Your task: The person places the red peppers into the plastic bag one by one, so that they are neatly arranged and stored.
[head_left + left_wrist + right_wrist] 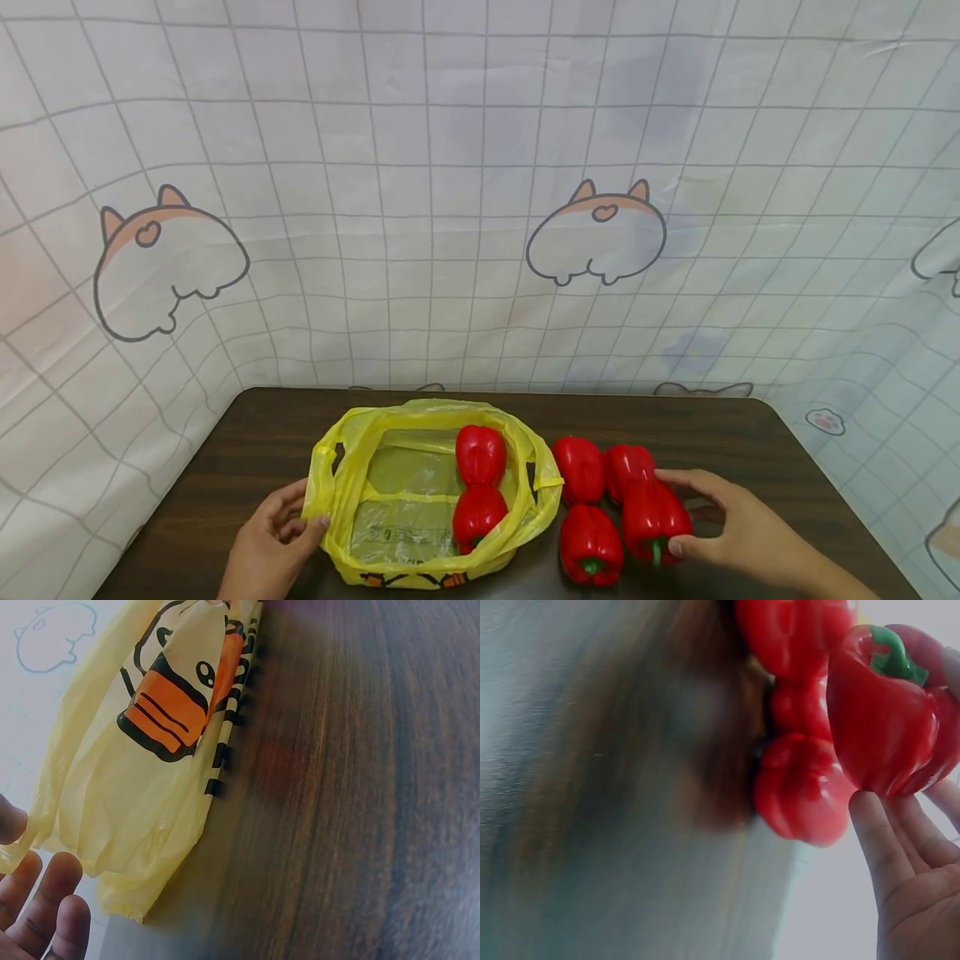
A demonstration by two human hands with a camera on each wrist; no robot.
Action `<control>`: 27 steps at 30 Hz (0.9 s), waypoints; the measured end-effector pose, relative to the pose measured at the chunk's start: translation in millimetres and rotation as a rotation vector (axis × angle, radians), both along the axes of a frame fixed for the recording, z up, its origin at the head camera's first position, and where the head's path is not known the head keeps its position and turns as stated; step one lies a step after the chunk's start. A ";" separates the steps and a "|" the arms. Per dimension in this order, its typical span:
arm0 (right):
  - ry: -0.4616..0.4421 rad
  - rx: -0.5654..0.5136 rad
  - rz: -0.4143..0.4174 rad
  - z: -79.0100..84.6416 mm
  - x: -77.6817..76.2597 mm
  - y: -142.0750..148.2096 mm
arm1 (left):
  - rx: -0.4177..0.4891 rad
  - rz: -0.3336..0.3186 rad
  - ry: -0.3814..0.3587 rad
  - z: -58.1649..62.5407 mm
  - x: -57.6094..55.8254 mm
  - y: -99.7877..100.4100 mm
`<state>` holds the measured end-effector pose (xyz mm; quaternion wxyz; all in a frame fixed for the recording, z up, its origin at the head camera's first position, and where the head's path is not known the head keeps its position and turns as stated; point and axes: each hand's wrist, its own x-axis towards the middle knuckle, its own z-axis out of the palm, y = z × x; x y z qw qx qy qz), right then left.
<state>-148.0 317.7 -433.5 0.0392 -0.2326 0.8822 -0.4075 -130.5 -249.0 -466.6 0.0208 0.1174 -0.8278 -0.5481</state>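
A yellow plastic bag (420,575) with a printed cartoon face stands with its mouth spread wide. My left hand (273,537) pinches its left edge between thumb and fingers; the left wrist view shows the film between the thumb (9,822) and fingers. Two red bell peppers (481,457) lie inside the bag, along its right side. My right hand (720,525) holds a red bell pepper (654,518) between thumb and fingertips, its green stem facing the near side. In the right wrist view, this pepper (881,720) appears in front of the others.
Right of the bag, three more red bell peppers (591,546) sit close together beside the held one. They are on a dark wood-grain table (202,492). A white grid-patterned cloth (450,275) with cartoon animals hangs behind the table and at its sides.
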 end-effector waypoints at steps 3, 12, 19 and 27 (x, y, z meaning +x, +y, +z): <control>0.041 0.019 -0.025 6.2 -0.6 -3.9 | 0.011 -0.002 0.001 -0.6 -0.1 -0.2; 0.064 -0.012 -0.053 15.6 -6.8 -23.3 | 0.042 -0.005 0.009 0.6 1.3 0.6; 0.081 -0.043 -0.005 17.5 -15.8 -44.8 | 0.033 -0.010 0.005 -0.4 1.3 0.1; 0.035 -0.048 -0.016 23.5 -21.7 -66.6 | 0.022 -0.011 0.007 -2.1 0.3 -0.5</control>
